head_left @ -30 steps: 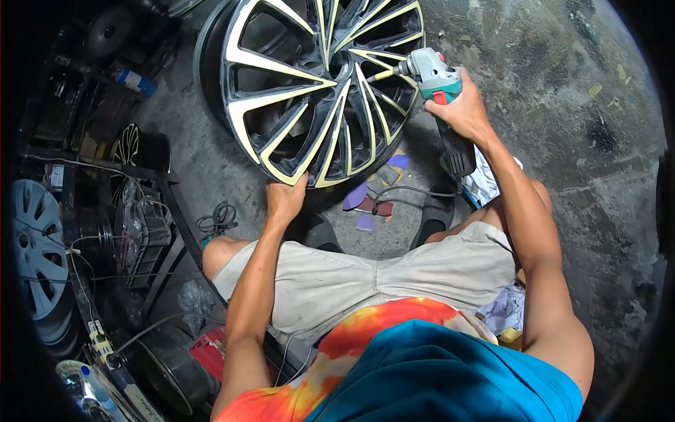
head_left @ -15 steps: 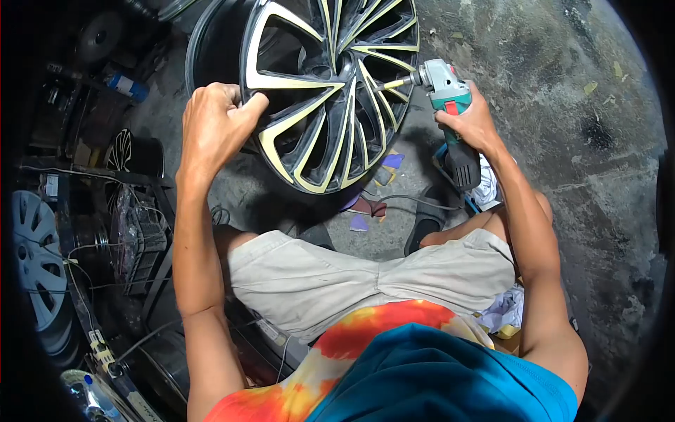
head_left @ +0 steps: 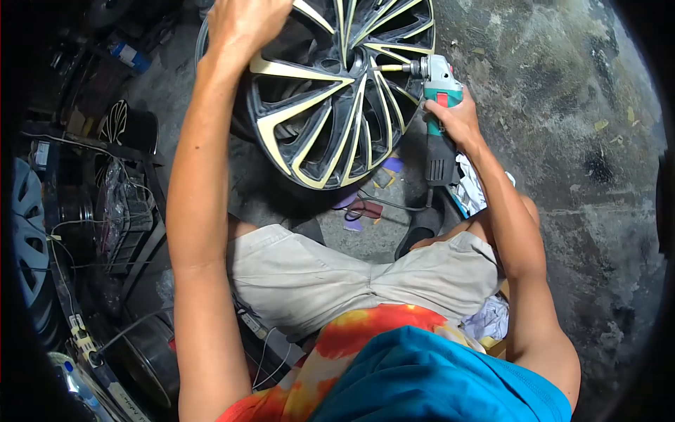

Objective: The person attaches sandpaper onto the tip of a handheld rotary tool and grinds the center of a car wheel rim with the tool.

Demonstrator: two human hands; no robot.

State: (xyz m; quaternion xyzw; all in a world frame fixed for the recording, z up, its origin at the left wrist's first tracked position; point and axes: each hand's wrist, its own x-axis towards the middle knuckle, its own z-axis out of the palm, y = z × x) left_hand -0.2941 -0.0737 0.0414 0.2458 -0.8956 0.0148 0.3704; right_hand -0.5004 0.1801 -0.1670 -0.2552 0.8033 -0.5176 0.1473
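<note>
A black alloy wheel rim point(head_left: 342, 116) with cream-coloured spoke faces stands tilted in front of me. At its upper left edge, my left hand point(head_left: 249, 22) is closed on the lip, its far side cut off by the top of the view. My right hand point(head_left: 458, 119) is wrapped round a teal and grey angle grinder point(head_left: 437, 105), thumb beside the red switch. From the grinder's head a thin, pale-tipped rotary bit point(head_left: 394, 68) points left among the spokes near the hub. Whether the tip touches the metal, I cannot tell.
Purple and brown sandpaper scraps point(head_left: 365, 209) lie on the concrete floor between my shoes, by the grinder's cord point(head_left: 397, 207). Crumpled paper point(head_left: 470, 186) is beside my right leg. To the left are a power strip point(head_left: 84, 341), a grey wheel cover point(head_left: 29, 232) and a blue-labelled bottle point(head_left: 131, 56).
My left hand has moved up and forward along the rim's edge. The wheel appears slightly farther right, and the bit has shifted upward, nearer the hub's level.
</note>
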